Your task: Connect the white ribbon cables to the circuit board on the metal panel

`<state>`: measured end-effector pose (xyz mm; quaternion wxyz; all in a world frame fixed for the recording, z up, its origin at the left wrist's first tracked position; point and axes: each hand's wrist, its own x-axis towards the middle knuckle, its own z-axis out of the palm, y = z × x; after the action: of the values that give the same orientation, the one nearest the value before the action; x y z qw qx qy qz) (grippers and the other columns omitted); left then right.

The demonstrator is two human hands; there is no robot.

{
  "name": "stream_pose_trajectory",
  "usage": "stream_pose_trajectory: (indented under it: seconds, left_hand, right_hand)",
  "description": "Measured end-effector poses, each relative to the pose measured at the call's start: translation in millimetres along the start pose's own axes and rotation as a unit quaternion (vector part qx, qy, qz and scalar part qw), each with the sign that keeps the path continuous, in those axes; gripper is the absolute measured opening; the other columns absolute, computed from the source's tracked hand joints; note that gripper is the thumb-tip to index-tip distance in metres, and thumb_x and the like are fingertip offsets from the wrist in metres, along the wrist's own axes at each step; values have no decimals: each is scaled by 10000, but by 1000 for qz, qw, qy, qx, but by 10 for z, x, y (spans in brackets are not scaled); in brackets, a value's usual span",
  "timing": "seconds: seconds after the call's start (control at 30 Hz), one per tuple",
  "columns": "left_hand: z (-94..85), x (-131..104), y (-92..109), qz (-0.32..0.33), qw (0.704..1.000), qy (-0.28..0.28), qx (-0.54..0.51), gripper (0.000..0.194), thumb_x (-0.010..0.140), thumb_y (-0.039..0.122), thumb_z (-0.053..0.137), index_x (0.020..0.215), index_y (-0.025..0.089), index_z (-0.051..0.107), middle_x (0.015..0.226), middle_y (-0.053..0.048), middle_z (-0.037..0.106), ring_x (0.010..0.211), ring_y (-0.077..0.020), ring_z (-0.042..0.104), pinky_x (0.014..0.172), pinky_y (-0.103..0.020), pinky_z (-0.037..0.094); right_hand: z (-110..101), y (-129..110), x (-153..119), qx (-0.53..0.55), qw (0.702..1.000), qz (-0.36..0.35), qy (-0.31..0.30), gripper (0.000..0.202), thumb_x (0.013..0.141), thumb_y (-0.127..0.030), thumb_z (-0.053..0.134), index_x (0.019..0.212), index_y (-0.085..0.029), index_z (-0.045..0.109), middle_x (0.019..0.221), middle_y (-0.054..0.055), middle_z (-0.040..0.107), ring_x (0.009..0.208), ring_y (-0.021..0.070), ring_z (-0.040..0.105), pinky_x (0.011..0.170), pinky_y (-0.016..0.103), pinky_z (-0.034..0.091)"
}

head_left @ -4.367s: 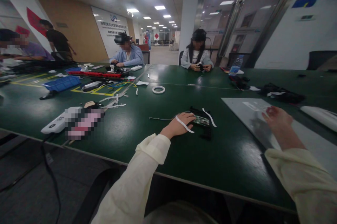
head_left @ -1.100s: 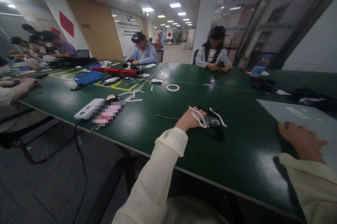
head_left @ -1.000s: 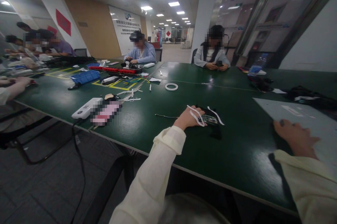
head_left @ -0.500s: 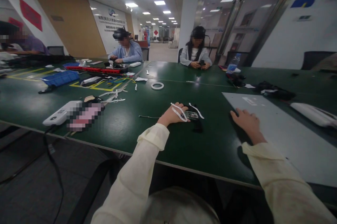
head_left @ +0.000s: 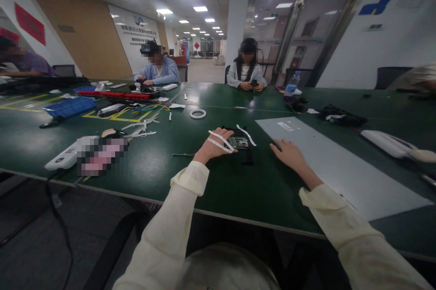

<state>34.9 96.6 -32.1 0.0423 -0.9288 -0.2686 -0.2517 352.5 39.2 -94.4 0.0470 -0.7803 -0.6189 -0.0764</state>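
My left hand [head_left: 215, 144] rests at the left side of a small green circuit board [head_left: 240, 142] with black parts around it, its fingers curled at the board's edge. One white strip lies across the back of this hand, and another white strip [head_left: 246, 134] crosses the board's upper right. My right hand [head_left: 289, 153] is open over the left edge of a grey sheet [head_left: 327, 162], fingers pointing left, holding nothing. A thin screwdriver-like tool [head_left: 183, 155] lies left of my left hand.
A tape roll [head_left: 198, 113], white strips [head_left: 145, 128], a blue tray [head_left: 70, 107] and a white power strip [head_left: 71, 152] are on the green table [head_left: 143, 185]. Across it sit people. A bottle [head_left: 292, 83] stands at the back right.
The whole view has shifted a little. My right hand and the grey sheet now lie closer to the circuit board. My left hand stays at the board.
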Motion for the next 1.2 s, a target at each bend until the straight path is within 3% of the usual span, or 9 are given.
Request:
stream_pose_trajectory:
  seconds: [0.33,0.57,0.7,0.83,1.2]
  left_hand:
    - [-35,-14,-127,-49,995,88,-6,573,750,500,591,1184,147,470,1106,-99,548,1017,-240,479,903,-375,388]
    - [-52,-16,-172,-49,994,101,9,567,747,506,591,1167,143,476,1093,-102,559,1014,-247,491,904,-383,393]
    - [-27,-20,-183,-55,994,98,13,568,742,514,593,1167,156,476,1118,-104,554,1045,-257,485,918,-397,386]
    - [-12,-30,-177,-69,993,95,14,566,745,503,593,1181,165,466,1132,-103,548,1069,-263,477,932,-406,373]
    - [159,0,-118,-60,997,47,14,512,735,452,620,1149,179,491,1099,-85,557,1034,-248,498,920,-396,380]
  right_hand:
    - [-154,-577,-359,70,986,-150,21,628,888,-577,241,1331,-174,429,1360,120,376,1262,313,315,1009,476,309]
    - [-428,-1044,-725,154,932,-329,12,535,923,-482,269,1305,-166,468,1299,112,456,1242,259,357,1047,480,275]
    - [-551,-1244,-874,179,896,-404,-36,518,935,-454,256,1340,-180,430,1400,87,341,1306,228,271,1076,428,256]
    - [-602,-1310,-929,199,866,-454,-60,497,938,-421,282,1357,-182,405,1428,70,293,1343,205,187,1103,415,205]
    - [-656,-1347,-940,177,821,-538,-67,504,918,-387,351,1368,-164,383,1426,87,294,1343,200,184,1096,397,213]
